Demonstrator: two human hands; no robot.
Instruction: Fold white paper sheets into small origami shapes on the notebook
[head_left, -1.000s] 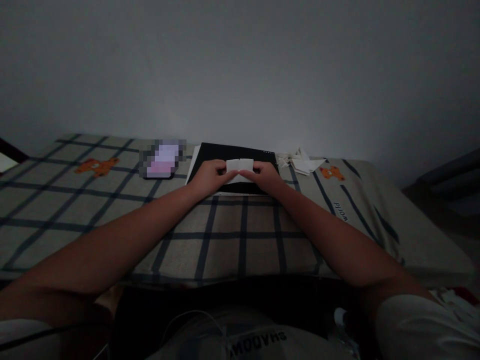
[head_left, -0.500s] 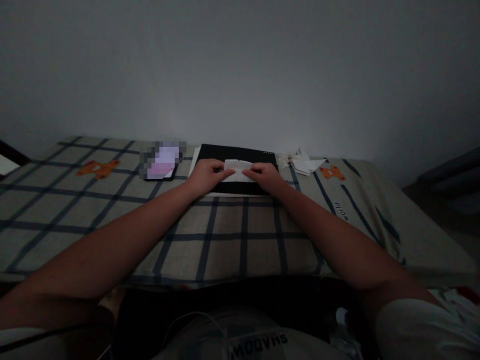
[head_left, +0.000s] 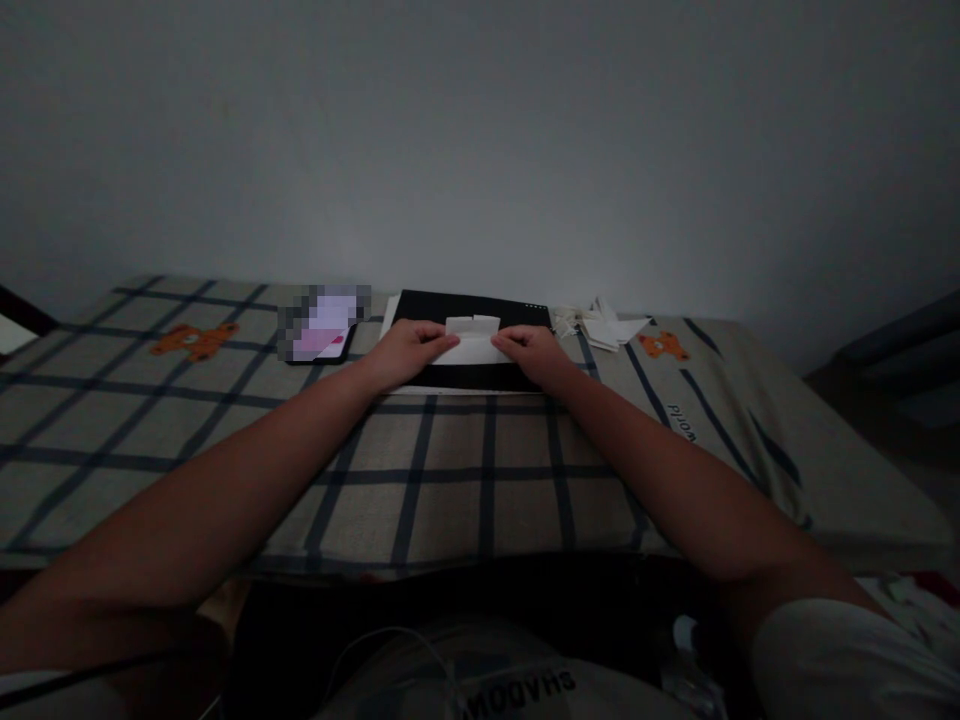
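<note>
A small white piece of paper (head_left: 474,346) with a crease across it and a slit in its far edge is held between my two hands. My left hand (head_left: 409,352) pinches its left side between thumb and fingers. On its right side my right hand (head_left: 534,352) does the same. Beneath the paper lies a flat black folder or board (head_left: 442,302), with white sheets (head_left: 390,318) showing past its left and near edges. My fingers cover parts of the paper's sides.
Left of the folder lies a phone (head_left: 322,340), its screen lit and partly blurred. White paper scraps (head_left: 611,328) and a pale crumpled bit (head_left: 568,320) sit to the right. A checked cloth (head_left: 450,480) covers the table, and a wall (head_left: 480,140) stands behind it.
My thumbs have drawn apart from the middle of the paper toward its two sides, so more of it shows. Both hands still grip it.
</note>
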